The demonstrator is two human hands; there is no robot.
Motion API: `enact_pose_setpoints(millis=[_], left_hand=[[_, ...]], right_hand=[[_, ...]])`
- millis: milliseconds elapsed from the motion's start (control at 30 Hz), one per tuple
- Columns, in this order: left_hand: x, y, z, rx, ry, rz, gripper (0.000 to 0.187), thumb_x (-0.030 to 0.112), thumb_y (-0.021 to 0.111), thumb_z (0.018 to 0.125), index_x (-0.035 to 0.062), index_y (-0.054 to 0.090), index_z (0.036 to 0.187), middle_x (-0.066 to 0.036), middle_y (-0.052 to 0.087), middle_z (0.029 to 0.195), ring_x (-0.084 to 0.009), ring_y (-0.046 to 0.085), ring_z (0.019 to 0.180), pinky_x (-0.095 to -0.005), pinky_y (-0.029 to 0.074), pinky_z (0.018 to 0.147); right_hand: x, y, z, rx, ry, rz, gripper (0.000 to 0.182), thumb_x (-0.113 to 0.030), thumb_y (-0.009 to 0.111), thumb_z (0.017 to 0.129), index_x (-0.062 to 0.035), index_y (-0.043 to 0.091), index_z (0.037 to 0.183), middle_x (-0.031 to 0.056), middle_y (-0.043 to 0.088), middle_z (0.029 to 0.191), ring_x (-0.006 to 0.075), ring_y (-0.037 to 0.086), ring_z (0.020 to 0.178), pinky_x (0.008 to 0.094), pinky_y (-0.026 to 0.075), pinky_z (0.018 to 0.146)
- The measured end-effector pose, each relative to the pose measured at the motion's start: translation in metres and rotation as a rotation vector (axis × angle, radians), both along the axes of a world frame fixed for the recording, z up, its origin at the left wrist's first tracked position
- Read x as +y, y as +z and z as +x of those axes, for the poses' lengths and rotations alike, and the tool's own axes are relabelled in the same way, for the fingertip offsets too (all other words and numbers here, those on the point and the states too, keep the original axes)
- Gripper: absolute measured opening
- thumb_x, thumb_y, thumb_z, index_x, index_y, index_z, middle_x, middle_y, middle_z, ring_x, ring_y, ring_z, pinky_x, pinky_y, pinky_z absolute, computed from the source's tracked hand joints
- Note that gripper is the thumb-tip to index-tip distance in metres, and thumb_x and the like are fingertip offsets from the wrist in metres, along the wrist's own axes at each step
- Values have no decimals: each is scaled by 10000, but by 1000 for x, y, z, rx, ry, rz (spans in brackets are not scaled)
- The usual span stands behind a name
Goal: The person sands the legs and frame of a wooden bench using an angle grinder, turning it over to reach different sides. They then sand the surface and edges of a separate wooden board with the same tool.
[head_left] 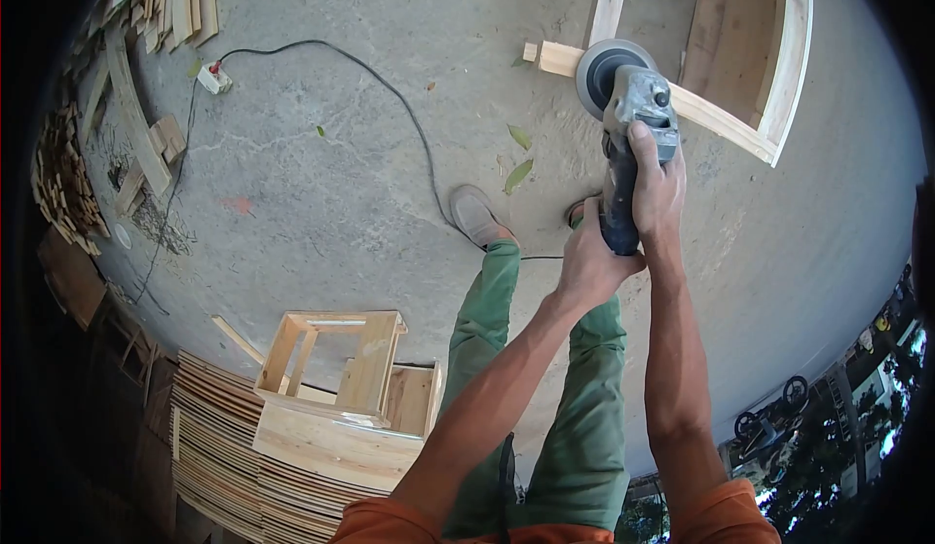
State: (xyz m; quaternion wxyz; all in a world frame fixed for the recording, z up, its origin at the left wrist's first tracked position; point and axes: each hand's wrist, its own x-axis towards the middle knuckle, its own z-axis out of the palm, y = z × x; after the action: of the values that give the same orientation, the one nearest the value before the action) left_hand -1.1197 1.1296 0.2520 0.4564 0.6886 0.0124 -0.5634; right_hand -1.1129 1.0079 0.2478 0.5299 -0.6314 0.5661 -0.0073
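Note:
An angle grinder with a dark, dusty body and a round disc is held in both hands. My left hand is closed around its rear end. Further forward, my right hand wraps the body, the thumb lying along the top near the grey gear head. In this view the disc overlaps a pale rail of a wooden frame, close to the corner where another strip joins it. A short stub of that rail sticks out left of the disc.
A black cord runs over the concrete floor from a white socket block past my shoe. Wood offcuts lie at left. Lower left, a small wooden frame rests by stacked boards. Fallen leaves dot the floor.

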Motion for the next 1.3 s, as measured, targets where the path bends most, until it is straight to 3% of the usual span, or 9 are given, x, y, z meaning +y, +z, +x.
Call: enact_pose_setpoints(millis=[133, 300, 467, 733, 1000, 1100, 1167, 1300], left_hand=[[4, 3, 9, 71, 6, 19, 839, 257, 910, 680, -47, 425, 1293, -273, 658, 1172, -391, 672, 1098, -457, 527, 895], [5, 1, 2, 1, -60, 1, 822, 248, 899, 684, -41, 429, 1294, -266, 656, 1156, -397, 670, 1086, -456, 529, 897], [13, 5, 28, 43, -5, 70, 810, 270, 905, 695, -38, 432, 1277, -250, 683, 1127, -387, 690, 1058, -440, 533, 884], [19, -2, 17, -15, -70, 41, 837, 266, 903, 706, -41, 401, 1301, -240, 683, 1114, -387, 694, 1039, -434, 536, 877], [36, 6, 26, 90, 45, 45, 853, 262, 915, 700, -37, 400, 1312, -227, 659, 1184, -330, 677, 1093, -434, 532, 896], [36, 5, 18, 71, 85, 22, 845, 265, 910, 699, -32, 402, 1306, -231, 668, 1157, -341, 685, 1069, -432, 534, 888], [34, 5, 20, 64, -60, 67, 839, 269, 903, 699, -24, 401, 1304, -236, 678, 1120, -351, 693, 1044, -427, 536, 883], [32, 2, 25, 44, -24, 45, 845, 272, 902, 696, -23, 402, 1310, -241, 678, 1126, -352, 691, 1054, -423, 536, 884]], right_hand=[[3, -3, 6, 44, 83, -59, 760, -591, 651, 909, 64, 591, 1290, 225, 690, 1144, 299, 657, 1048, 400, 478, 988], [0, 1, -5, -18, -55, 21, 783, -609, 642, 910, 55, 592, 1321, 218, 688, 1167, 255, 667, 1041, 400, 506, 957], [15, -6, 28, -4, 71, -60, 818, -624, 678, 879, 72, 591, 1300, 253, 691, 1133, 313, 670, 1046, 406, 491, 980], [19, 0, 19, -42, -18, -6, 740, -612, 675, 893, 50, 617, 1220, 202, 713, 1050, 245, 693, 939, 363, 531, 886], [40, 8, 38, 19, 93, -25, 755, -605, 714, 857, 77, 614, 1163, 240, 724, 943, 307, 717, 918, 395, 532, 904], [39, -3, 22, -8, 48, -58, 750, -598, 705, 869, 81, 612, 1174, 237, 717, 998, 285, 706, 924, 385, 537, 885], [37, 2, 18, -20, -23, -27, 756, -598, 695, 881, 79, 609, 1208, 218, 708, 1039, 248, 691, 929, 361, 540, 873], [32, -1, 28, -21, -3, -31, 781, -611, 694, 874, 80, 605, 1227, 213, 709, 1038, 244, 692, 937, 357, 538, 878]])
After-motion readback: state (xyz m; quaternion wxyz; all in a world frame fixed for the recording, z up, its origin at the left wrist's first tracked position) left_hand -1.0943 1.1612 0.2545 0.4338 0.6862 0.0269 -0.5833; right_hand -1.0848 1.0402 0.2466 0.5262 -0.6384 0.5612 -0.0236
